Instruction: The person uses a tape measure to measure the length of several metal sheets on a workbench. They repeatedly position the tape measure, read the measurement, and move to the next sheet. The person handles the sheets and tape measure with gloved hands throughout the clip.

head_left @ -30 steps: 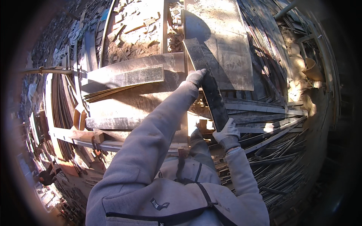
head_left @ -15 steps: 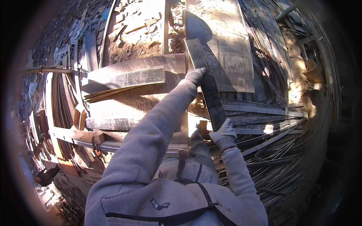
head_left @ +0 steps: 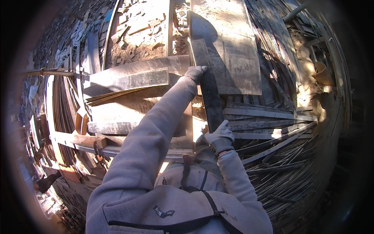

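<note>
Between my gloved hands runs a long, dark, narrow board (head_left: 211, 91), its far end tilted slightly left. My left hand (head_left: 195, 74) is closed on its left edge, toward the far end. At the near end, my right hand (head_left: 220, 138) grips the board with the thumb up along it. Left of the board, a fanned stack of thin wooden strips (head_left: 136, 82) lies on a broad panel (head_left: 128, 107). Another dusty strip (head_left: 113, 128) rests on that panel nearer to me.
A large flat sheet (head_left: 237, 54) lies beyond the board. Wood scraps (head_left: 134, 29) litter the ground at the far left. Long slats (head_left: 272, 113) and thin sticks (head_left: 276, 175) pile up on the right. A wooden beam (head_left: 74, 139) with a block crosses at the near left.
Both hands have shifted left with the board, the right hand more than the left. The board now stands closer to straight ahead of me.
</note>
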